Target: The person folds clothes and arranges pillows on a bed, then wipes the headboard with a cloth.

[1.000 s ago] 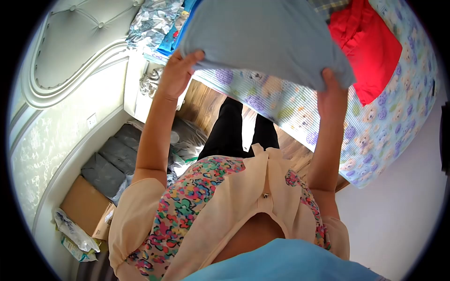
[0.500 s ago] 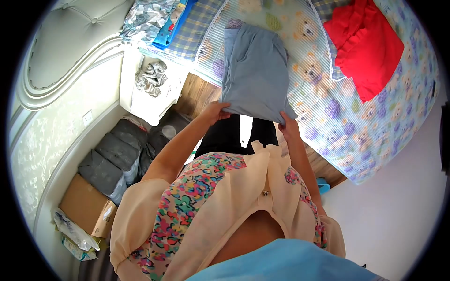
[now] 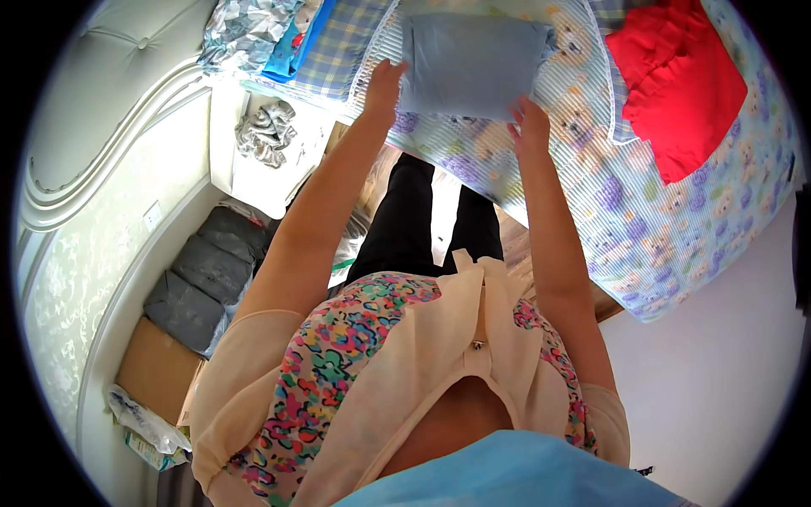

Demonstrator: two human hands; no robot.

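A folded grey-blue garment, seemingly trousers (image 3: 473, 68), lies flat on the bed in a compact rectangle. My left hand (image 3: 384, 91) is at its left edge, fingers stretched out and not gripping. At the near right corner is my right hand (image 3: 530, 125), its fingers apart and slightly blurred against the cloth's edge. Whether the fingertips still touch the fabric is hard to see.
The bed (image 3: 650, 220) has a bear-patterned cover. A red garment (image 3: 684, 84) lies to the right, and patterned folded clothes (image 3: 249, 34) to the left. A white nightstand (image 3: 253, 182) holds a grey scrunched cloth (image 3: 267, 133). Grey packages (image 3: 198, 270) and a cardboard box (image 3: 156, 367) line the wall.
The garment has moved forward from in front of my body onto the bed and is folded shorter. Both hands have reached forward with it and loosened their grip on its near corners.
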